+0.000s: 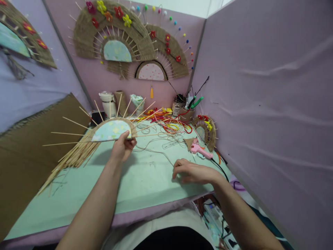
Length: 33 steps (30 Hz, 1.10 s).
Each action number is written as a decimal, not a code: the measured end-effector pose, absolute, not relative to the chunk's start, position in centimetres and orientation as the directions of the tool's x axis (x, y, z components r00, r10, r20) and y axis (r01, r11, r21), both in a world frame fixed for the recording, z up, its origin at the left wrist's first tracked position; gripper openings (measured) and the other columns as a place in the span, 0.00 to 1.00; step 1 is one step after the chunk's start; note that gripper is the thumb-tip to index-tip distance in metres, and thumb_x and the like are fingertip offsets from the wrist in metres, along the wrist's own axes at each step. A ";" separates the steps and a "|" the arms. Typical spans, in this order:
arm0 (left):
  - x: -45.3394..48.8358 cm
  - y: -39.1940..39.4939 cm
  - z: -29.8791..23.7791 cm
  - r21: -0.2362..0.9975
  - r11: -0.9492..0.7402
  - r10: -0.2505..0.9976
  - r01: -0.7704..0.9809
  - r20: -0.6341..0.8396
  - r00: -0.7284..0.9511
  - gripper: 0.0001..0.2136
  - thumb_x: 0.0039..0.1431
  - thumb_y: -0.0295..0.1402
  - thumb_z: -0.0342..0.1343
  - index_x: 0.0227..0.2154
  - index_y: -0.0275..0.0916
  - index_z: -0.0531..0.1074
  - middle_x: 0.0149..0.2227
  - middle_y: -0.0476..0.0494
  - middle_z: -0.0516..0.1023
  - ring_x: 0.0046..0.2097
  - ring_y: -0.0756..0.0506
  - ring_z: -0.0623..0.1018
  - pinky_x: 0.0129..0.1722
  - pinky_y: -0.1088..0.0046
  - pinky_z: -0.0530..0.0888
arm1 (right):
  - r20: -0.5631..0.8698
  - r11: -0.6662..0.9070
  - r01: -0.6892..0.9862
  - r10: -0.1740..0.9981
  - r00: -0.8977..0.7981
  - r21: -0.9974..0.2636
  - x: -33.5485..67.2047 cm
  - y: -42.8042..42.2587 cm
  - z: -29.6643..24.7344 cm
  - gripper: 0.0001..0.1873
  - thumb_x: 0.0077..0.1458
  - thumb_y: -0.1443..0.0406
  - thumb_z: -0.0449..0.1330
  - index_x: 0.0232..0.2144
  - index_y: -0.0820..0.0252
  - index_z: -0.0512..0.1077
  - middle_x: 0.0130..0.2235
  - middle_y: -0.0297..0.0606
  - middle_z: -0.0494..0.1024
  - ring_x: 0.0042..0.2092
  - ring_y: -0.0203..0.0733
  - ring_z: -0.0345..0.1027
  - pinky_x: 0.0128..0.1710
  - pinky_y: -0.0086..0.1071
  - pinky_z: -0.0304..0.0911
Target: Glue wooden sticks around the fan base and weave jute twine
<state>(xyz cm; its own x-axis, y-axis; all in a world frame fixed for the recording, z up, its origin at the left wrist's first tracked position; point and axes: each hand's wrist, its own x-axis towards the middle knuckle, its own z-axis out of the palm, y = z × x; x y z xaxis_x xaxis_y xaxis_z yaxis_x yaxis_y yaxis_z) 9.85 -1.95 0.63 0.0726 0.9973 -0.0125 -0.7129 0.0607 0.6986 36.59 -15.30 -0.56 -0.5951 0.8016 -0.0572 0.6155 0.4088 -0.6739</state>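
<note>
My left hand (124, 146) grips the lower right corner of a half-round fan frame (111, 130), its thumb on the flowered fabric face. Thin wooden sticks radiate from the frame's curved edge, where twine is wrapped in a band. From the frame's right end a strand of twine (159, 152) runs across the table to my right hand (191, 172). That hand is low over the tabletop, fingers curled together at the end of the strand.
A bundle of sticks (80, 152) lies at left beside a brown board (41, 152). A pink glue gun (200, 149) and small fan (206, 133) are at right. Behind are tangled cords (166, 121), a twine spool (119, 100) and tool pots (186, 114). Finished fans (114, 21) hang on the wall.
</note>
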 end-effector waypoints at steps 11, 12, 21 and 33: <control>10.3 -2.2 0.4 0.699 0.087 0.994 -0.709 -0.017 0.105 0.11 0.43 0.28 0.65 0.29 0.35 0.70 0.24 0.52 0.74 0.22 0.55 0.71 0.19 0.82 0.66 | 0.227 0.401 0.454 0.892 -0.390 -0.796 33.4 -14.0 -2.3 0.04 0.54 0.68 0.60 0.28 0.58 0.72 0.33 0.34 0.73 0.39 0.39 0.64 0.43 0.34 0.59; 10.3 -2.2 0.4 0.700 0.084 0.994 -0.709 -0.011 0.107 0.11 0.43 0.28 0.66 0.30 0.35 0.70 0.24 0.52 0.74 0.22 0.55 0.71 0.19 0.82 0.66 | 0.258 0.367 0.380 0.916 -0.307 -0.849 32.6 -13.2 -1.9 0.04 0.55 0.67 0.59 0.28 0.59 0.71 0.31 0.33 0.73 0.36 0.37 0.64 0.40 0.33 0.59; 10.0 -2.2 -0.1 0.749 0.093 0.988 -0.656 0.011 0.153 0.13 0.45 0.33 0.66 0.34 0.36 0.73 0.31 0.49 0.80 0.32 0.47 0.80 0.31 0.73 0.76 | -0.003 0.020 -0.541 0.999 0.042 -0.841 25.0 -6.4 -2.1 0.18 0.37 0.60 0.71 0.31 0.60 0.70 0.29 0.34 0.76 0.29 0.32 0.66 0.34 0.29 0.65; 10.5 -2.1 -0.6 0.749 0.073 0.990 -0.658 0.025 0.139 0.11 0.47 0.32 0.65 0.34 0.33 0.73 0.30 0.46 0.81 0.33 0.45 0.81 0.37 0.70 0.78 | 0.005 0.076 -0.629 0.993 0.115 -0.773 24.9 -5.8 -3.6 0.13 0.40 0.61 0.68 0.28 0.62 0.74 0.20 0.27 0.63 0.21 0.27 0.50 0.17 0.23 0.46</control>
